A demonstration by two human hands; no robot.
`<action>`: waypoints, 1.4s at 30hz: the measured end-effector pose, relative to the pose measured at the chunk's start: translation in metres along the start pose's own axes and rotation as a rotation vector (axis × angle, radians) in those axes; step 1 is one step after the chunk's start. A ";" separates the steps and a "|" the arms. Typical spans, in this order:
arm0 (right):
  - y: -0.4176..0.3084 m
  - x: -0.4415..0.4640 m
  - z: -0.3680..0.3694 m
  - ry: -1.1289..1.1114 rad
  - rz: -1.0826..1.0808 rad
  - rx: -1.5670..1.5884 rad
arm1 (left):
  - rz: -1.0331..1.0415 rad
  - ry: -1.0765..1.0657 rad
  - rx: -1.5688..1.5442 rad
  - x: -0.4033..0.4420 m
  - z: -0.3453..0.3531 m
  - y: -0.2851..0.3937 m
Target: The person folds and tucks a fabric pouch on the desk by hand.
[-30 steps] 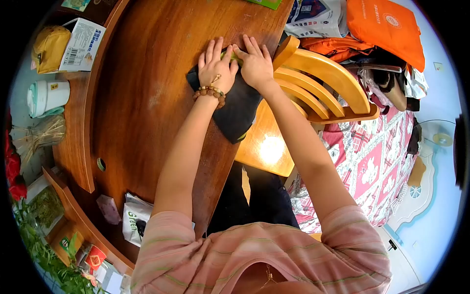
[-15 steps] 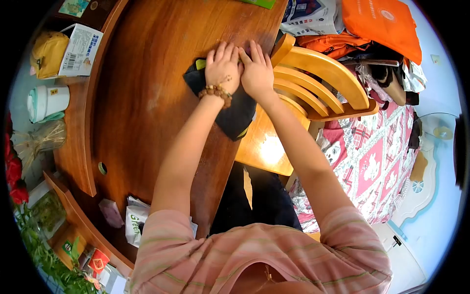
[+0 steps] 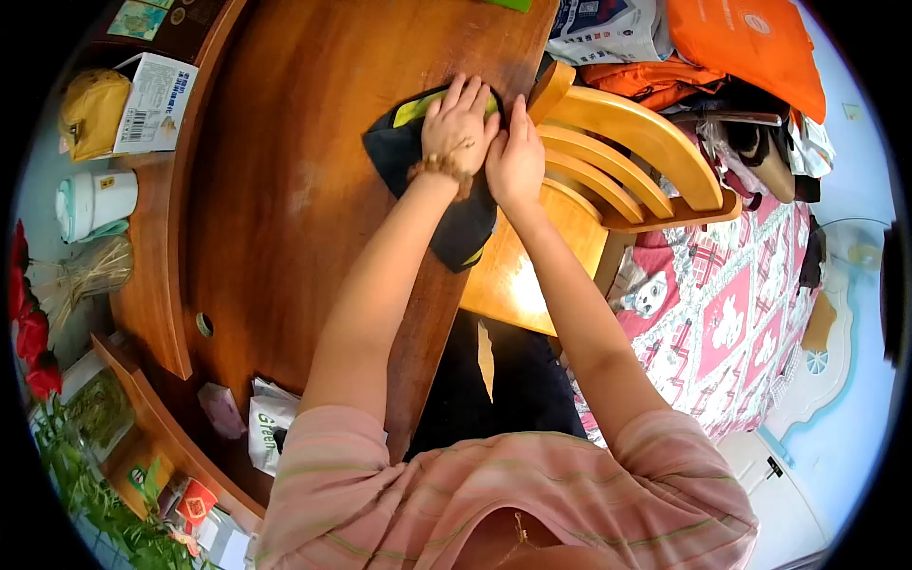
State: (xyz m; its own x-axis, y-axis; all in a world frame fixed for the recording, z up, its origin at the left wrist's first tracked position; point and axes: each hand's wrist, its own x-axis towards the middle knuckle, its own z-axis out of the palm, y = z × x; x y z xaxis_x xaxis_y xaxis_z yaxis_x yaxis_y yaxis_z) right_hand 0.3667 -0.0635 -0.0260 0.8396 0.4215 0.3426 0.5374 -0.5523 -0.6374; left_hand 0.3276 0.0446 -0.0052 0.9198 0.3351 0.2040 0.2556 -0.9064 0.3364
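Note:
A black cloth (image 3: 464, 220) with yellow-green parts lies folded on the wooden table, close to its right edge. My left hand (image 3: 459, 133) rests flat on its upper part, fingers stretched out, a beaded bracelet at the wrist. Beside it, at the cloth's right side and the table edge, is my right hand (image 3: 516, 157), turned onto its side with fingers straight. The two hands nearly meet at the thumbs. Whether the right fingers touch the cloth's edge is hidden.
A wooden chair (image 3: 636, 133) stands against the table's right side. Beyond it are a patterned bed (image 3: 722, 313) and an orange bag (image 3: 750, 47). Along the left, a raised shelf (image 3: 157, 275) holds a box (image 3: 157, 103) and a white container (image 3: 100, 201). A white packet (image 3: 271, 423) lies near my left arm.
Both hands have shifted a little to the right. My right hand has turned onto its side at the table edge, and more of the cloth's yellow-green part shows at the top.

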 end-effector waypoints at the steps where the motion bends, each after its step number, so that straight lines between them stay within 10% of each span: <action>1: 0.001 0.000 -0.003 0.002 -0.003 0.002 | 0.005 0.020 0.005 -0.011 -0.001 0.000; 42: 0.003 -0.007 -0.011 -0.147 -0.029 0.121 | 0.042 -0.006 0.173 0.009 0.018 -0.009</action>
State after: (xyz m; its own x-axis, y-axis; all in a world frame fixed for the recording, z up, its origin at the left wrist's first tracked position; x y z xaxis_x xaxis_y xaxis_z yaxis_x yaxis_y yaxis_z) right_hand 0.3637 -0.0761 -0.0230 0.7985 0.5416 0.2627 0.5400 -0.4517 -0.7102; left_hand 0.3384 0.0512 -0.0227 0.9324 0.2946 0.2093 0.2635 -0.9506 0.1638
